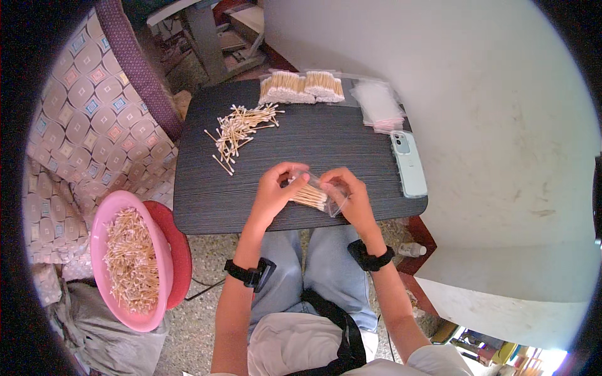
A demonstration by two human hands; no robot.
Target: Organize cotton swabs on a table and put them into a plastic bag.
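Observation:
Near the table's front edge, both hands hold a clear plastic bag of cotton swabs [309,197]. My left hand [273,193] grips the bag's left end, with its thumb pressed over the swabs. At the bag's right end, my right hand [352,199] pinches the loose film with bent fingers. The swabs inside lie side by side, their wooden sticks showing through the film. Farther up and to the left is a loose pile of cotton swabs [238,130], lying in all directions on the dark table [207,194].
Filled swab bags [301,86] lie along the far edge, beside a stack of clear empty bags [378,103]. A pale phone [411,164] rests at the right edge. Left of the table, a pink basin [164,263] full of swabs sits by a red stool [179,250]. A wall [495,138] stands close on the right.

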